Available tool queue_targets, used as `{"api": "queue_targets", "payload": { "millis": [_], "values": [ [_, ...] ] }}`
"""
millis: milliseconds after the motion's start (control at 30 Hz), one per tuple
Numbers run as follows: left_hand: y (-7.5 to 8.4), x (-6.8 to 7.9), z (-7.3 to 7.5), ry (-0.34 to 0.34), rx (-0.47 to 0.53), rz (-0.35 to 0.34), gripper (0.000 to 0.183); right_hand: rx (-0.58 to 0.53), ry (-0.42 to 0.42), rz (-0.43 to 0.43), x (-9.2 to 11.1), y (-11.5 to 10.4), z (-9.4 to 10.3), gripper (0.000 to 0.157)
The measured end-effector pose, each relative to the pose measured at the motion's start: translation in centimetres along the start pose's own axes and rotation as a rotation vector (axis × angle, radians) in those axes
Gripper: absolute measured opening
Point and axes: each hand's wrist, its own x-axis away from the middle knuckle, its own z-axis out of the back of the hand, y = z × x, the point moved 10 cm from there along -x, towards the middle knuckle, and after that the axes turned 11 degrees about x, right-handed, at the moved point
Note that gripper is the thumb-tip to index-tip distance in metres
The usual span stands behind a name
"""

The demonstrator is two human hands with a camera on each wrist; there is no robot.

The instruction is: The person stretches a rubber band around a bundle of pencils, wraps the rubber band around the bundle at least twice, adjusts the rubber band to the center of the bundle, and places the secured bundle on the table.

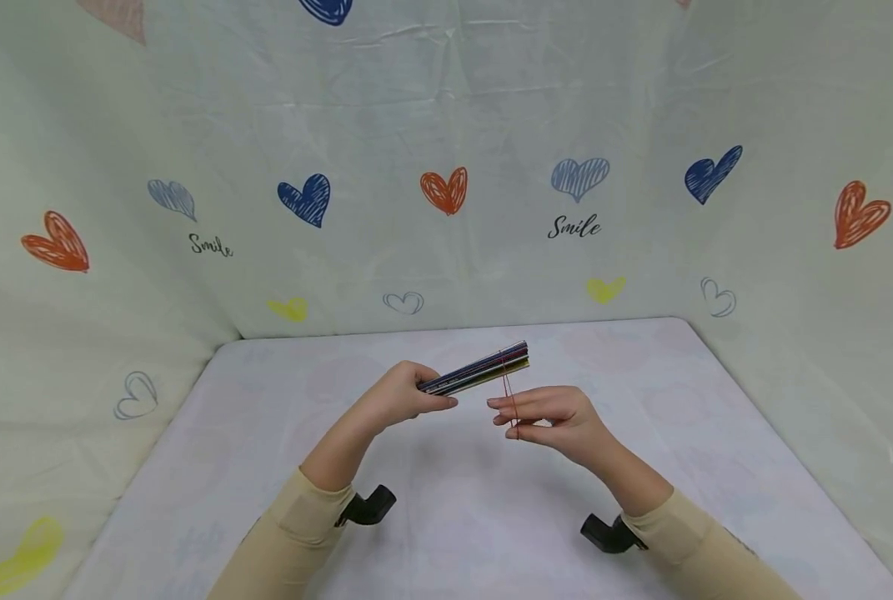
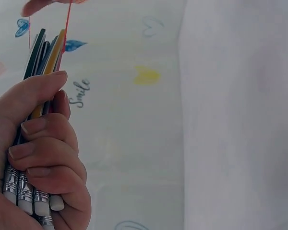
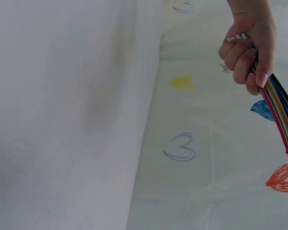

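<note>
My left hand (image 1: 404, 392) grips a bundle of pencils (image 1: 476, 371), its fingers wrapped round them near the eraser ends. White erasers and silver ferrules (image 2: 25, 191) stick out below the fist in the left wrist view. The bundle tilts up to the right, above the table. A thin red rubber band (image 1: 508, 385) loops round the far end of the pencils and stretches down to my right hand (image 1: 554, 412). That hand holds the band at its fingers and thumb, just below the pencil ends. In the right wrist view only the left hand and the pencils (image 3: 278, 110) show.
A table with a pale cover (image 1: 446, 517) lies beneath both hands. Behind and at the sides hangs a light curtain (image 1: 371, 117) printed with hearts and "Smile". Black wrist cameras (image 1: 371, 505) sit on both sleeves.
</note>
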Motion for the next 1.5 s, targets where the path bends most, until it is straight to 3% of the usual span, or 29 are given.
{"api": "queue_targets", "payload": {
  "millis": [133,233,333,433,567,667,833,1067,1233,1500],
  "values": [
    [-0.4,-0.2,-0.5,-0.008,0.048,0.026,0.017,0.154,0.055,0.201,-1.0,-2.4,0.5,0.037],
    [-0.5,-0.3,-0.7,-0.003,0.082,0.034,0.017,0.281,0.148,0.293,-1.4,-3.6,1.0,0.037],
    [-0.6,-0.3,-0.7,0.012,0.108,0.037,0.018,0.363,0.247,0.326,-1.8,-4.8,1.3,0.042],
    [-0.6,-0.3,-0.6,0.034,0.133,0.051,0.020,0.424,0.336,0.304,-2.1,-5.4,1.5,0.047],
    [-0.7,-0.4,-0.6,0.069,0.188,0.054,0.021,0.482,0.463,0.212,-1.6,-4.5,1.8,0.054],
    [-0.4,-0.5,-0.5,0.104,0.223,0.023,0.022,0.463,0.585,0.086,-1.0,-3.4,2.2,0.058],
    [0.4,-0.3,-0.1,0.178,0.215,-0.040,0.020,0.260,0.784,-0.144,0.2,-1.7,2.7,0.051],
    [1.1,0.4,0.4,0.260,0.200,-0.118,0.016,0.079,1.004,-0.344,0.9,0.5,4.0,0.035],
    [1.1,0.9,0.5,0.283,0.199,-0.146,0.015,0.058,1.044,-0.470,1.6,1.8,4.3,0.033],
    [0.9,1.8,0.8,0.280,0.062,-0.178,0.011,0.067,0.926,-0.638,2.3,2.4,4.6,0.029]
  ]
}}
